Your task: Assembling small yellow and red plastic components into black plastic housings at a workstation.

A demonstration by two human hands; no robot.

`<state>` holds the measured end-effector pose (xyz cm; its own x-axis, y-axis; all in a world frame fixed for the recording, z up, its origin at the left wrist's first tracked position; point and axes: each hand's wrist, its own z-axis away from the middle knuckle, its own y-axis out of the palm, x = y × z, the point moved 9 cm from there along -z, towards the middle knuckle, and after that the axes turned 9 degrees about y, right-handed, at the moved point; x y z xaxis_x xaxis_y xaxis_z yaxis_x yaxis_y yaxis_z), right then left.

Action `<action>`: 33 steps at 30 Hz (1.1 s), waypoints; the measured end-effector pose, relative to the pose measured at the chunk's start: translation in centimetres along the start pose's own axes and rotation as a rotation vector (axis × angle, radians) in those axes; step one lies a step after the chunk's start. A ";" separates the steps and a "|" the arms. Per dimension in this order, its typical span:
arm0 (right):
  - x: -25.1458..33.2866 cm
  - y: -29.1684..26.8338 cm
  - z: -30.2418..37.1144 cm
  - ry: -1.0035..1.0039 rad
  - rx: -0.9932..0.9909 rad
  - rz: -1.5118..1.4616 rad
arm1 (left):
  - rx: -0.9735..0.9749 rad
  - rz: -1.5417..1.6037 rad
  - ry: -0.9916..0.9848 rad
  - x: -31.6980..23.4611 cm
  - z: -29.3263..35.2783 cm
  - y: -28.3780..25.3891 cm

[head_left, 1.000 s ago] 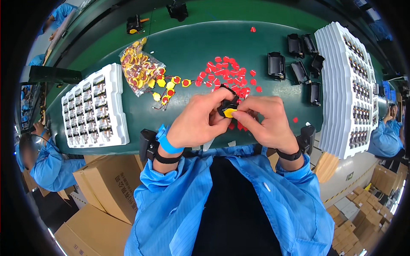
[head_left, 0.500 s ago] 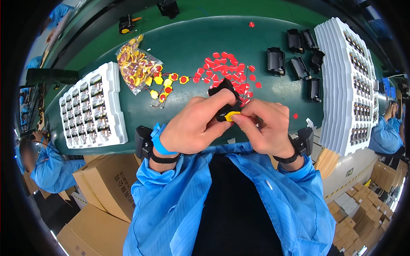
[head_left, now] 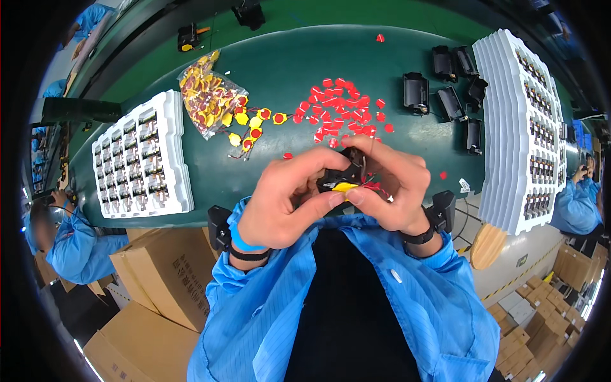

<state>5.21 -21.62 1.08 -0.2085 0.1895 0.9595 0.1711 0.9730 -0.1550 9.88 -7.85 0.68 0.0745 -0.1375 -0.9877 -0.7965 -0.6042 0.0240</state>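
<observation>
Between both hands, near the table's front edge, is a black plastic housing [head_left: 332, 177]. My left hand [head_left: 280, 194] grips its left side, fingers curled behind and thumb at the front. A yellow round piece [head_left: 344, 187] sits on the housing's near face, with both thumbs at it. My right hand [head_left: 396, 184] is closed round the right side of the housing. Thin red and black wires [head_left: 374, 184] with a small white connector come out by the right fingers. Beyond the hands lie many loose red round stickers [head_left: 337, 108]. The housing's far side is partly hidden by my fingers.
A clear bag of yellow-and-red wired discs [head_left: 213, 95] lies left of the stickers, several loose discs [head_left: 256, 133] beside it. White trays of parts stand left [head_left: 172, 146] and right [head_left: 499, 140]. Black housings [head_left: 415, 93] lie at right. Cardboard boxes [head_left: 162, 274] stand lower left.
The housing has been tilted and drawn slightly nearer to me. My right fingers have moved round its far side, and red wires now show beside them. My left thumb has come onto the yellow piece.
</observation>
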 end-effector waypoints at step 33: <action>-12.2 -10.4 -26.7 0.054 -0.054 0.830 | -0.714 -0.597 0.083 0.1 10.5 -10.0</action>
<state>31.73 -37.63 -2.74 0.0520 0.8345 0.5485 0.2947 0.5120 -0.8069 11.55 6.43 -1.29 0.4170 0.3122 -0.8536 -0.0574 -0.9282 -0.3675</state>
